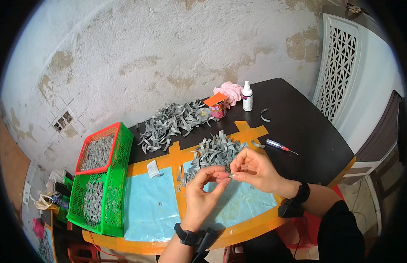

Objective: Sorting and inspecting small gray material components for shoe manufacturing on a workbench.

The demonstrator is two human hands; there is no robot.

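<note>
Over the pale blue sheet (251, 201), my left hand (204, 193) and my right hand (256, 170) meet fingertip to fingertip. Both are closed in a pinch around something small and greyish, mostly hidden by the fingers, too small to name. Just beyond the hands lies a heap of curved grey strips (218, 149); my right fingers overlap its near edge in view. A few loose grey bits lie by the heap's left side. Dark bands with small black devices are strapped to both wrists.
A bigger pile of curved grey strips (172, 125) lies against the wall. Behind stand a can (218, 109), pink cloth (230, 93) and white spray bottle (247, 97). A screwdriver (280, 146) lies right. Left are a green basket (113, 197) and red-rimmed basket (109, 166) holding small grey pieces.
</note>
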